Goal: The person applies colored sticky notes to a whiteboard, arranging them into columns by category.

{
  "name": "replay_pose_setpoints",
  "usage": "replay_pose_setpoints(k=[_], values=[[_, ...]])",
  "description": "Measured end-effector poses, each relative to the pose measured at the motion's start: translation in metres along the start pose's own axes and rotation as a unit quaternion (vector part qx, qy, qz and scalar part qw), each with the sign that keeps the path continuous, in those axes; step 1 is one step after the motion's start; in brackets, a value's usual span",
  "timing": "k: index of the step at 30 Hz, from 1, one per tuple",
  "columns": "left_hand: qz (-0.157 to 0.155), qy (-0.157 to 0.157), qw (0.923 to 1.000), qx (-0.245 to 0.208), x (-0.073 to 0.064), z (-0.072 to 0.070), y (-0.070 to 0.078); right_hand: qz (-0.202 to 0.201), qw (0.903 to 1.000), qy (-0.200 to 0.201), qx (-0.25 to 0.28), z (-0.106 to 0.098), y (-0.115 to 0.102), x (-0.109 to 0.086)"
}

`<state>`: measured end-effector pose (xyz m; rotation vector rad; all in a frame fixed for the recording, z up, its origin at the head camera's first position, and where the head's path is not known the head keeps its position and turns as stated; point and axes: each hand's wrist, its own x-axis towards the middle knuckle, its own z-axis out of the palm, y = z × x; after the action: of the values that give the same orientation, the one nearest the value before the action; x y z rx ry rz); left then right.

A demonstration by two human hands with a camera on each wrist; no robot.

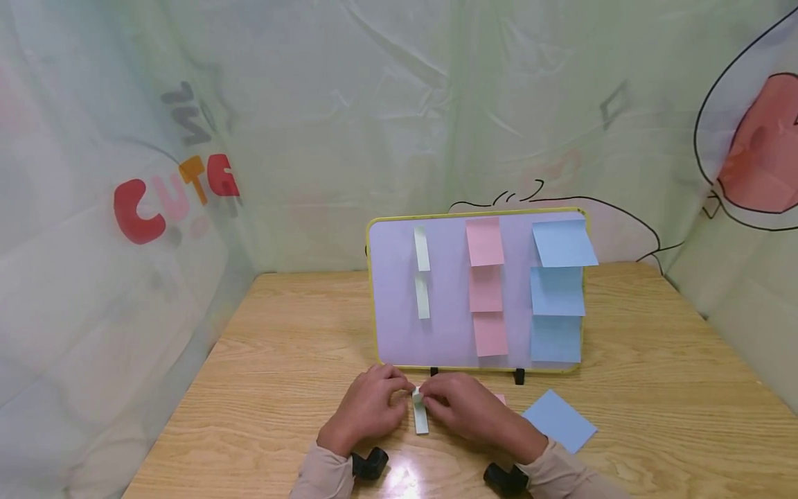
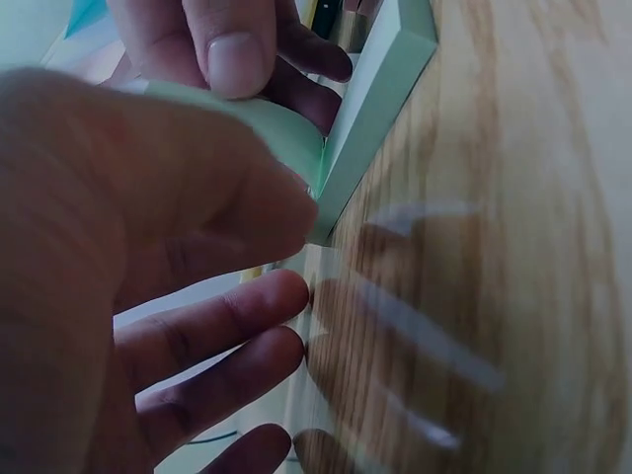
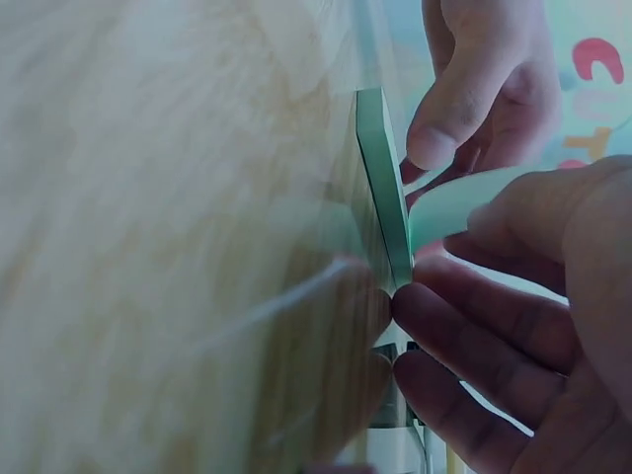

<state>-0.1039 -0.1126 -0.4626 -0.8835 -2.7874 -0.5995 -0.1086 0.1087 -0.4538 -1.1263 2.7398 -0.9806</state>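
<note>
A narrow pale green sticky note pad (image 1: 420, 421) lies on the table with its top sheet (image 3: 459, 202) lifted and curved up from one end. My right hand (image 1: 464, 405) pinches the raised sheet between thumb and finger, its other fingers low beside the pad's end. Facing it, my left hand (image 1: 374, 400) pinches the same sheet close to the fold, with the remaining fingers spread near the wood in the left wrist view. The pad's thick edge (image 2: 370, 128) shows in both wrist views. Part of the sheet is hidden behind the fingers.
Behind my hands a yellow-framed board (image 1: 399, 339) stands on black feet (image 1: 519, 376). It bears columns of green notes (image 1: 422, 296), pink notes (image 1: 485, 290) and blue notes (image 1: 557, 291). A blue pad (image 1: 561, 420) lies at right; a pink one (image 1: 501, 399) peeks out behind my right hand.
</note>
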Motion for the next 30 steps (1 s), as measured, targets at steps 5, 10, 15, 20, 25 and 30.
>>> replay_pose_setpoints(k=[5,10,15,20,25,30], values=[[-0.014,-0.003,0.9999,0.006,0.001,0.002,0.000,0.033,0.9993,0.020,-0.002,0.004,0.000,0.002],[-0.028,0.013,0.9993,0.020,0.002,0.008,0.001,0.050,0.9981,0.033,0.013,0.006,0.001,0.003],[-0.038,0.029,0.9981,0.038,0.004,0.012,0.002,0.065,0.9964,0.041,0.036,0.005,0.001,0.002],[-0.054,0.035,0.9971,0.040,0.005,0.012,0.005,0.097,0.9932,0.046,0.045,0.004,0.000,0.001],[-0.068,0.029,0.9965,0.041,0.006,0.012,0.008,0.114,0.9903,0.054,0.058,0.003,-0.003,0.000],[-0.071,0.021,0.9967,0.032,0.006,0.010,0.008,0.135,0.9829,0.064,0.108,0.004,-0.002,0.000]])
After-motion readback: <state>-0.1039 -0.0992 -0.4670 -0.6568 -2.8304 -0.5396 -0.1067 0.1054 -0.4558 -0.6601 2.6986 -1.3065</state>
